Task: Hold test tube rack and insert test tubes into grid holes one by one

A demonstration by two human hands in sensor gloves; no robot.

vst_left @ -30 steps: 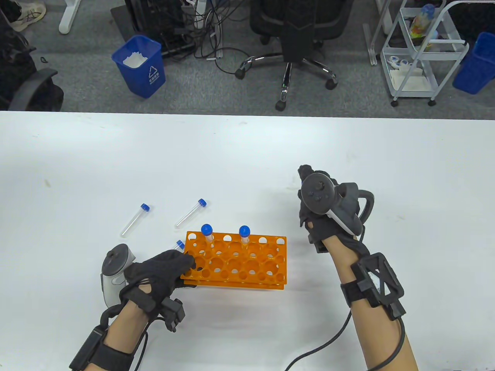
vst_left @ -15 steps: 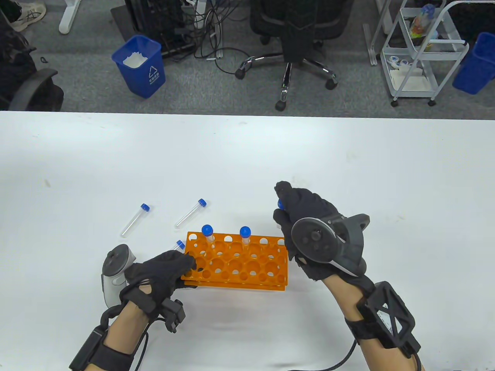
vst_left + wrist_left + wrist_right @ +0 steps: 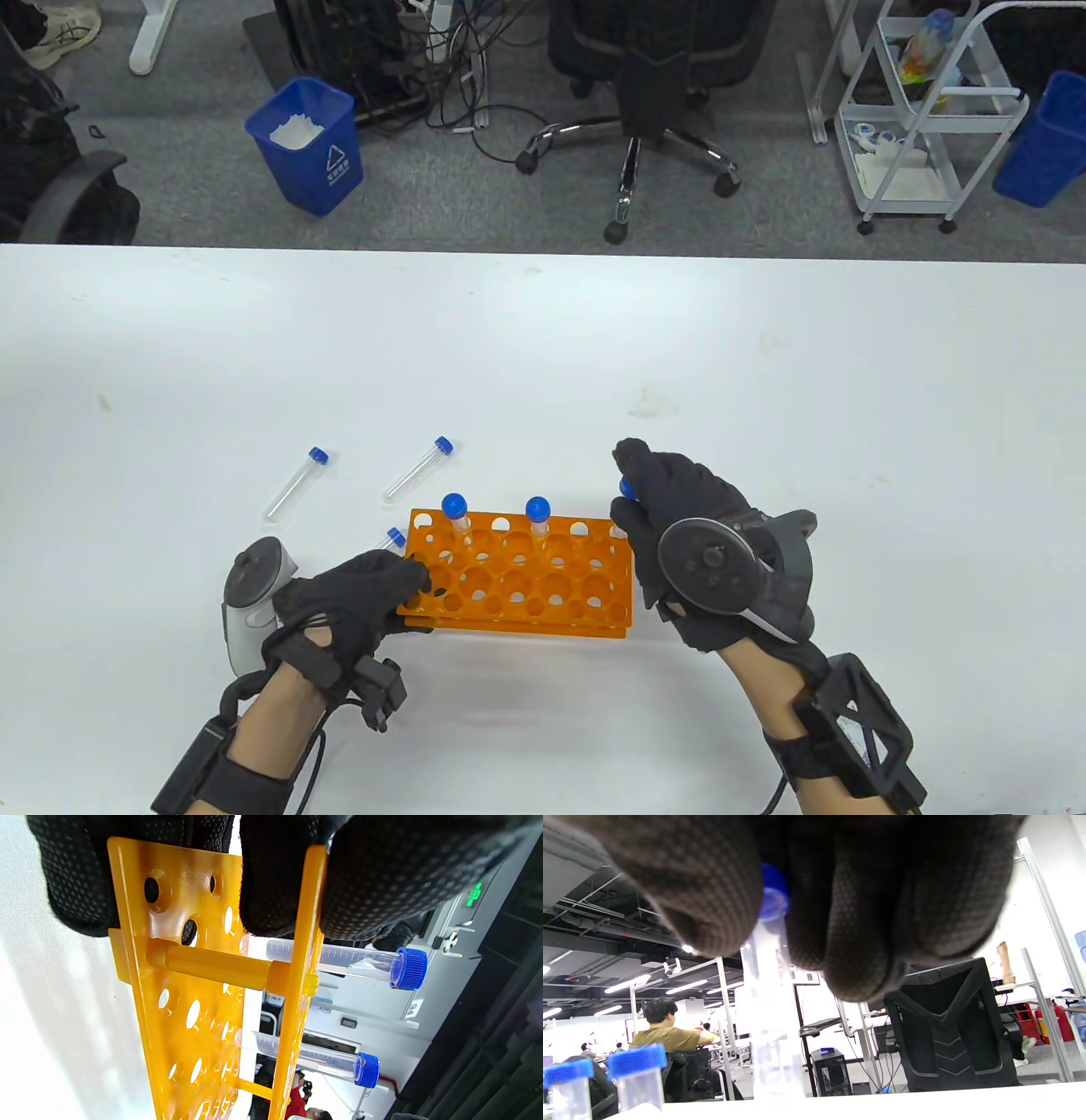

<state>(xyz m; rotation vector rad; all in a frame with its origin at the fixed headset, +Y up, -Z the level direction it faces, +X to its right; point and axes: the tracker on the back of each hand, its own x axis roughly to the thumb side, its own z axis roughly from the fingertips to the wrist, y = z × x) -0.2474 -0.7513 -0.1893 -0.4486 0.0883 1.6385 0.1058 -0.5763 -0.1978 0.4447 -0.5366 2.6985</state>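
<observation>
An orange test tube rack (image 3: 519, 576) stands on the white table (image 3: 543, 340). Two blue-capped tubes (image 3: 455, 508) (image 3: 536, 511) stand upright in its far row; they also show in the left wrist view (image 3: 407, 968) (image 3: 365, 1070). My left hand (image 3: 356, 594) grips the rack's left end (image 3: 203, 963). My right hand (image 3: 670, 518) pinches a blue-capped tube (image 3: 770, 955) near its cap (image 3: 626, 486), upright over the rack's far right corner. Two loose tubes (image 3: 293, 482) (image 3: 418, 468) lie on the table left of the rack, and a third (image 3: 393, 538) lies partly hidden behind the rack's left end.
Beyond the table's far edge are a blue bin (image 3: 307, 144), an office chair (image 3: 653, 93), a white cart (image 3: 925, 110) and another blue bin (image 3: 1045, 140). The table surface is white and bare to the right and far side of the rack.
My right hand has come from the right and back toward the rack with a tube, then lowered to the rack's far right corner. My left hand and the rack have not moved.
</observation>
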